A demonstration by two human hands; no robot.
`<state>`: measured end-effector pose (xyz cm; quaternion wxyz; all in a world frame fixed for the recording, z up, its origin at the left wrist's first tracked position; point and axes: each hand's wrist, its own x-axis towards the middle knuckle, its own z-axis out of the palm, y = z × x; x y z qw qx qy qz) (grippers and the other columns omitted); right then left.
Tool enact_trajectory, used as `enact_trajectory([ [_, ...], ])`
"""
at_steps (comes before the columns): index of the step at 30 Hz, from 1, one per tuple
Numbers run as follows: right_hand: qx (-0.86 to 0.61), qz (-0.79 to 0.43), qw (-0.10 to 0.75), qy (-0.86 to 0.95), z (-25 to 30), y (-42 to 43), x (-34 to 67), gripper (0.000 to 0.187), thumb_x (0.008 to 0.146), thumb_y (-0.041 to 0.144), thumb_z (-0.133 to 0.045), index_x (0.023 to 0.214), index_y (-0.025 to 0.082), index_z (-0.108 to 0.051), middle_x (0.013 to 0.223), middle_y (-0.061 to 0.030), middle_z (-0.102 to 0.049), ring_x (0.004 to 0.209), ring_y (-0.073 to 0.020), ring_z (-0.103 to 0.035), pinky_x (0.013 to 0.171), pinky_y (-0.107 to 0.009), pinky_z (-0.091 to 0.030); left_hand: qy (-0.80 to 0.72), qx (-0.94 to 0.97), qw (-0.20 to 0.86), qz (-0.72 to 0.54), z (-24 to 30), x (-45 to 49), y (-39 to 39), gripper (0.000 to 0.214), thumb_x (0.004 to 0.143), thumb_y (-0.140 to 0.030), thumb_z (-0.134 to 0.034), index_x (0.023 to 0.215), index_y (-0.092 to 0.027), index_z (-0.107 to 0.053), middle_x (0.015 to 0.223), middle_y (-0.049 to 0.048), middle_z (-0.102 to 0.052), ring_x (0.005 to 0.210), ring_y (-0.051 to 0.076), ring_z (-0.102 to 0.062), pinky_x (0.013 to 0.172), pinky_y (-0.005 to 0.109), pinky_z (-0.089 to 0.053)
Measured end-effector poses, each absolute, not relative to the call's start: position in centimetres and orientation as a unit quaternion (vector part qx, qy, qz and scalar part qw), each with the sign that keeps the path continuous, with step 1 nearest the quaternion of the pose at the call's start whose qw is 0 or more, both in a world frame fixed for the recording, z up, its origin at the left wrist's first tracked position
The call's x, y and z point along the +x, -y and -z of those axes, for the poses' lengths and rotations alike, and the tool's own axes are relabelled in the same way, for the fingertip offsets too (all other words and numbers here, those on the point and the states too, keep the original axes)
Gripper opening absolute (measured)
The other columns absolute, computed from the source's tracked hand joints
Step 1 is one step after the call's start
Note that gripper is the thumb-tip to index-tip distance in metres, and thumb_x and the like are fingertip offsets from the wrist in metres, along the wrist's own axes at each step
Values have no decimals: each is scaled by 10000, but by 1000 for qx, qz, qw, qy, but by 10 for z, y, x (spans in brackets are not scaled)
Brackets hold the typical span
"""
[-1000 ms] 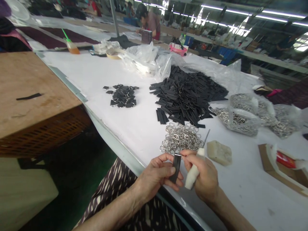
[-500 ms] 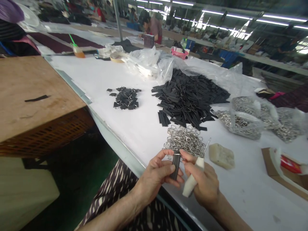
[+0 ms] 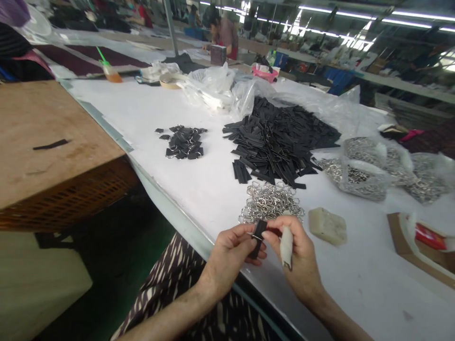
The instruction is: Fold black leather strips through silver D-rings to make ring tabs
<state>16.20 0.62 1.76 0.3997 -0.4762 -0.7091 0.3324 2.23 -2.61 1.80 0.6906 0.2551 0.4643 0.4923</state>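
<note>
My left hand pinches a black strip between thumb and fingers. A silver metal ring sits around the strip near my thumb tip. My right hand is closed around a slim tool with a white wrapped handle; the tool's metal shaft is hidden. My right thumb and index finger touch the strip's upper end. Just beyond my hands lies a heap of silver metal rings. A large pile of black strips lies behind it.
A small pile of black strips with rings lies left on the white table. To the right are a pale block, plastic bags of rings and a cardboard box. A person stands farther back.
The ring now sits lower on the strip, and the strip's upper end rises above it. My right hand has turned the tool, whose shaft no longer shows. The view has shifted slightly.
</note>
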Motion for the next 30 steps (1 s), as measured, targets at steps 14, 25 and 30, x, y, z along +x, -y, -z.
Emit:
enact_trajectory([
  [14,-442,-435,310,721,-15,-11,170,81,836,186,-512,884,239,-475,627,58,-461,510,-100,-422,463,-223,-370,-430,210,791,-380,-15,13,13,216,752,-296,-631,768,-86,-677,659,111,-704,594,172,-662,606,285,-533],
  [25,-252,-143,340,894,-10,-11,170,220,792,32,-482,880,217,-562,978,-50,-669,844,-190,-592,715,-334,-499,-456,76,713,-526,-14,14,12,133,645,-227,-707,600,-129,-629,536,27,-663,461,131,-607,504,244,-498],
  [30,-226,-70,323,916,0,-11,167,190,820,46,-471,843,202,-577,964,-74,-668,834,-196,-596,731,-343,-507,-444,48,708,-547,-10,18,16,129,649,-211,-702,595,-123,-626,555,30,-661,482,120,-594,513,227,-477],
])
